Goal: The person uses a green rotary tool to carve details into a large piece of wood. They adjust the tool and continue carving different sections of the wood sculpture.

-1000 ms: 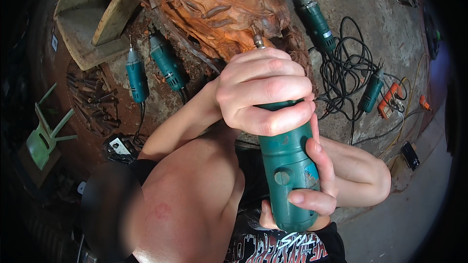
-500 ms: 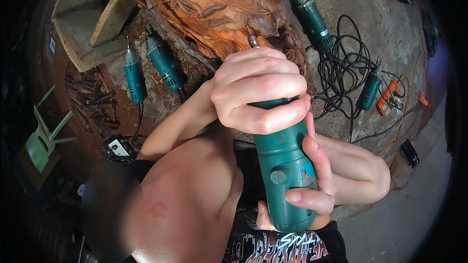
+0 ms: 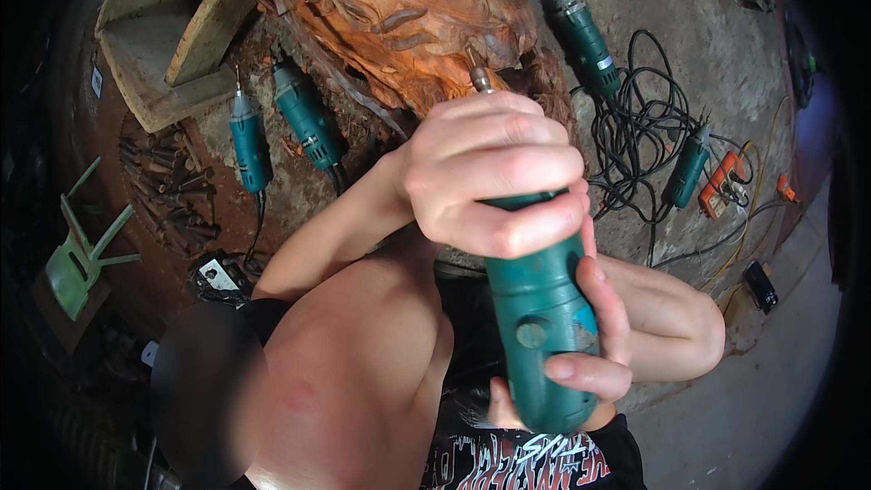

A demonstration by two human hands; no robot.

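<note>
A green electric die grinder [image 3: 544, 295] is held between my two hands, its rear end toward my body. My left hand [image 3: 497, 172] is closed around the front part, knuckles up. My right hand [image 3: 610, 331] grips the rear body from below and from the right side, its palm hidden behind the tool. The collet [image 3: 481, 80] and thin bit stick out past my left hand. They point at the reddish-brown carved wood [image 3: 390, 27], which bears leaf-like relief. Whether the bit touches the wood I cannot tell.
More green die grinders lie on the floor: two at left [image 3: 249, 141] [image 3: 308, 118], two at right [image 3: 585, 41] [image 3: 691, 163]. Black cables [image 3: 640, 118] tangle beside an orange power strip [image 3: 723, 183]. A wooden box [image 3: 150, 59], a pile of sticks [image 3: 172, 177] and a green stool [image 3: 74, 277] stand left.
Both hands and the die grinder have shifted slightly to the right, the front end also a little nearer to me. The grip is the same.
</note>
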